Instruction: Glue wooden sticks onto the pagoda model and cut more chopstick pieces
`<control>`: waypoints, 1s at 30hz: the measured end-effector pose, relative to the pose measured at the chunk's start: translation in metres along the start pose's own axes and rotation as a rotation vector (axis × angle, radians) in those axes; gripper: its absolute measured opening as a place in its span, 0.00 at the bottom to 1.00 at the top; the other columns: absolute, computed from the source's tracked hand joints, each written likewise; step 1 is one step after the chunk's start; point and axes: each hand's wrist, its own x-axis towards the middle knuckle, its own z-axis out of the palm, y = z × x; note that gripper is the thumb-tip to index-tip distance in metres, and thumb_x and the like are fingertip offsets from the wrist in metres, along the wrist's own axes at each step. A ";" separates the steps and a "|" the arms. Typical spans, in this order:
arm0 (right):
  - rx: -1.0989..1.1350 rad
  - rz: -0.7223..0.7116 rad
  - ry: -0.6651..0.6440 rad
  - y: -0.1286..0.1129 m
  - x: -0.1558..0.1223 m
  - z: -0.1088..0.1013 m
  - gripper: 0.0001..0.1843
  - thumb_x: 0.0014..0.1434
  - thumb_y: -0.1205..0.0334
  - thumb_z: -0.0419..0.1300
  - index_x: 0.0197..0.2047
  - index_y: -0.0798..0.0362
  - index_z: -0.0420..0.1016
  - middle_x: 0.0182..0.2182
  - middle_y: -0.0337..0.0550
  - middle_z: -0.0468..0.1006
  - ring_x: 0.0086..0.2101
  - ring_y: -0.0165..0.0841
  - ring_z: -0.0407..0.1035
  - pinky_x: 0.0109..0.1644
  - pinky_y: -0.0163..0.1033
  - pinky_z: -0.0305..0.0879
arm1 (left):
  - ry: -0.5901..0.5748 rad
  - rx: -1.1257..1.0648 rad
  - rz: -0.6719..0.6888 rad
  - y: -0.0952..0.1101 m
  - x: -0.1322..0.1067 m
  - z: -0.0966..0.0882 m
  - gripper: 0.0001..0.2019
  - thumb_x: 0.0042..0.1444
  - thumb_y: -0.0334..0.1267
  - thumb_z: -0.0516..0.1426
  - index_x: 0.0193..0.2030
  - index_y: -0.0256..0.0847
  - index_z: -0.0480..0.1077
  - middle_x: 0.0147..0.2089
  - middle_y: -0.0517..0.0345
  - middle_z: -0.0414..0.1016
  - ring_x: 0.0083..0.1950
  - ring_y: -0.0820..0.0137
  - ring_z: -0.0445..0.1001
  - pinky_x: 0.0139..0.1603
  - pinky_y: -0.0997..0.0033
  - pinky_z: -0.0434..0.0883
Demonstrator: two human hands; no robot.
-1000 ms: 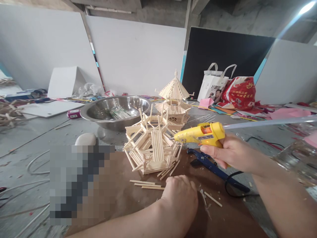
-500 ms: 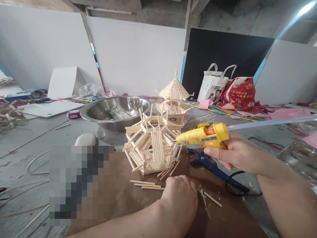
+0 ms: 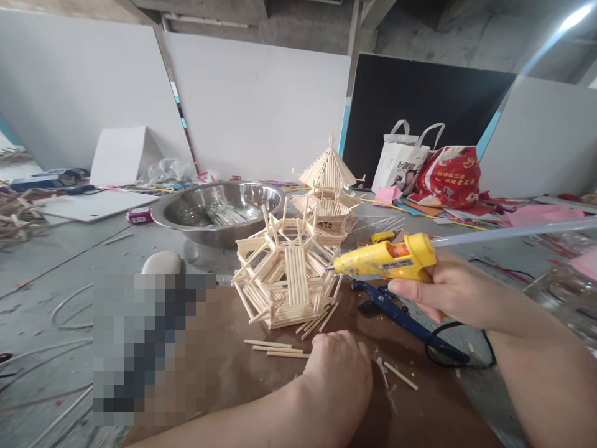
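My right hand is closed round the handle of a yellow hot glue gun. The gun's nozzle points left, close to the right side of a small pavilion model built of pale wooden sticks; whether it touches cannot be told. A clear glue stick sticks out of the gun's back. Low on the brown board, my left hand rests with curled fingers, their tips hidden. Beside it lie several loose sticks. To its right lies another stick by a scrap of dried glue.
A blue-handled cutter lies under the gun, near a black cord. Behind the model stand a finished-looking stick pagoda and a steel basin with sticks inside. Bags and coloured paper lie at the back right. Cables run along the left.
My right hand has drawn the glue gun slightly to the right. The left hand and the stick model stay where they were.
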 end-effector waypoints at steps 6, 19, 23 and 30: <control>0.021 0.024 -0.024 0.000 0.000 0.001 0.26 0.50 0.44 0.49 0.10 0.53 0.56 0.07 0.32 0.60 0.12 0.22 0.56 0.17 0.29 0.55 | -0.009 -0.003 -0.010 0.000 0.002 0.000 0.10 0.47 0.27 0.49 0.36 0.33 0.68 0.29 0.49 0.68 0.30 0.61 0.68 0.23 0.64 0.65; 0.260 0.289 0.103 0.044 0.017 -0.028 0.20 0.49 0.47 0.51 0.36 0.55 0.65 0.28 0.43 0.74 0.16 0.24 0.64 0.17 0.30 0.52 | 0.089 -0.135 0.004 -0.002 0.001 -0.007 0.06 0.47 0.28 0.50 0.32 0.34 0.67 0.30 0.49 0.69 0.30 0.62 0.69 0.23 0.69 0.63; 0.418 0.309 0.197 0.065 0.027 -0.030 0.17 0.50 0.51 0.53 0.37 0.56 0.64 0.35 0.48 0.73 0.17 0.24 0.65 0.19 0.31 0.56 | 0.295 -0.495 0.102 -0.008 -0.002 -0.018 0.05 0.51 0.34 0.48 0.30 0.38 0.63 0.28 0.56 0.69 0.26 0.71 0.68 0.23 0.75 0.61; 0.599 0.081 0.047 0.061 0.011 -0.041 0.15 0.50 0.51 0.54 0.36 0.54 0.62 0.37 0.46 0.71 0.15 0.21 0.59 0.20 0.32 0.57 | 0.478 -1.474 -0.178 -0.018 0.012 -0.013 0.09 0.54 0.42 0.46 0.30 0.39 0.59 0.23 0.63 0.65 0.18 0.81 0.61 0.19 0.81 0.59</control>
